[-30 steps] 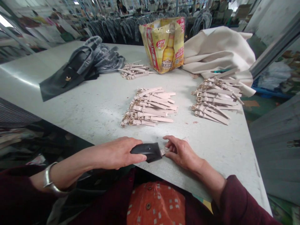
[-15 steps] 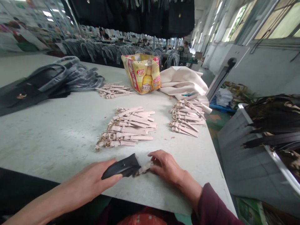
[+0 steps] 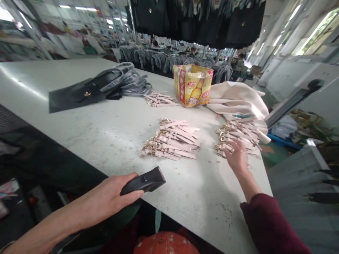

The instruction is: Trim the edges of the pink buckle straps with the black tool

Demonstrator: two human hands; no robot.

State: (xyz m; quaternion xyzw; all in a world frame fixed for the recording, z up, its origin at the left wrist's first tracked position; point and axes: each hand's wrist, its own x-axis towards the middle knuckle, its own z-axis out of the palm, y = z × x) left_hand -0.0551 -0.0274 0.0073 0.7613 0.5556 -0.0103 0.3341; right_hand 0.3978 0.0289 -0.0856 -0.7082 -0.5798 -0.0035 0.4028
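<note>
1. At far left, a flat black bag (image 3: 72, 95) with a small gold-coloured clasp lies on the smooth, scuffed pale table (image 3: 87, 141), its looped handles wrapped in crinkled clear plastic.
2. The left hand (image 3: 116, 192) grips a black piece (image 3: 147, 181) near the table's front edge, fingers and thumb closed around it; it is smooth, tapering and square-ended, with a small stud.
3. Beyond, a small heap of straps (image 3: 160, 99) and a larger middle heap (image 3: 176, 141) show slim, flat, pale pink strips with metal buckles, mostly at their left ends.
4. Behind them stands a glossy, creased yellow-and-red box (image 3: 194, 88), open-topped.
5. At right, the right hand (image 3: 237, 157) curves over the near side of the right heap (image 3: 242, 132), fingers bent; whether they pinch a strap I cannot tell. Soft cream material (image 3: 238, 95) folds behind.
6. Half a second ago the right hand was at the black piece's end, beside a pale strip; now it is well apart. The left hand keeps its hold.
</note>
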